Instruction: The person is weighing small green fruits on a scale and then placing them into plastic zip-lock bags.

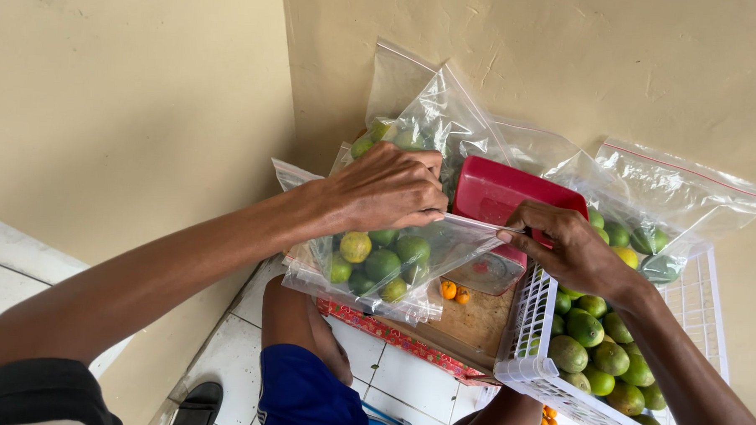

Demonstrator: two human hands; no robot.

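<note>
At the centre of the frame, the left hand (387,192) has its grip clamped on the top edge of a clear zip bag (376,267) of green limes. The right hand (565,244) pinches the same edge at centre right, above a white basket (528,343) of limes, with a red scale (504,200) behind.

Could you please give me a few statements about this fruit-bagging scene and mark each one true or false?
1. Both hands grip the top edge of a clear bag of green limes. True.
2. The left hand holds a knife. False: it pinches the bag's edge.
3. The white basket holds green limes. True.
4. The red tray lies on the floor. False: it sits behind the bag, by the right hand.
</note>
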